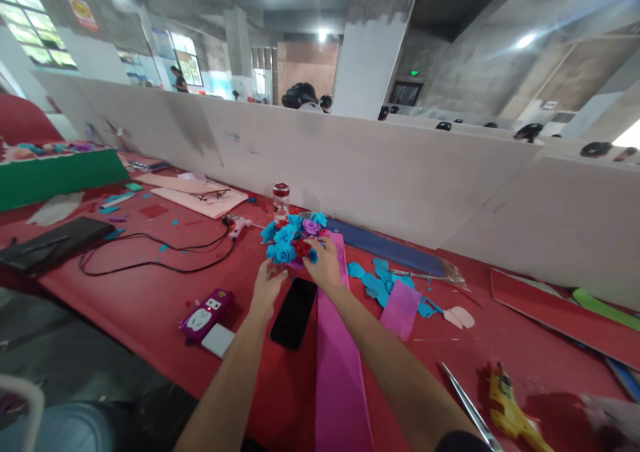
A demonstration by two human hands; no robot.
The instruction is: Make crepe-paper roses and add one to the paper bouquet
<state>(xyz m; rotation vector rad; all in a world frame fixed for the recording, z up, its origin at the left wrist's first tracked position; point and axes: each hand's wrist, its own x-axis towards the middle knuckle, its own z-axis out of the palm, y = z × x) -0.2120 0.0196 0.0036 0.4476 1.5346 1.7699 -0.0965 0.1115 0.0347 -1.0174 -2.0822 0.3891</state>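
A bunch of blue crepe-paper roses [285,234] stands on the red table, with a purple rose [311,228] and a red paper rose [302,248] among them. My right hand [324,264] reaches in from the right, its fingers closed at the red rose. At the lower left edge of the bunch is my left hand [267,284], thumb and fingers apart; whether it touches a petal I cannot tell. Between my forearms lie a black phone [295,313] and a long strip of pink crepe paper [340,365]. The base of the bunch is hidden.
Behind the flowers stands a jar [281,202]. A pink glue gun [240,227] with a black cord lies left, near a purple power strip [207,313]. At right are blue petals [377,285], scissors [470,405] and a yellow glue gun [513,409]. A white partition [375,165] borders the table.
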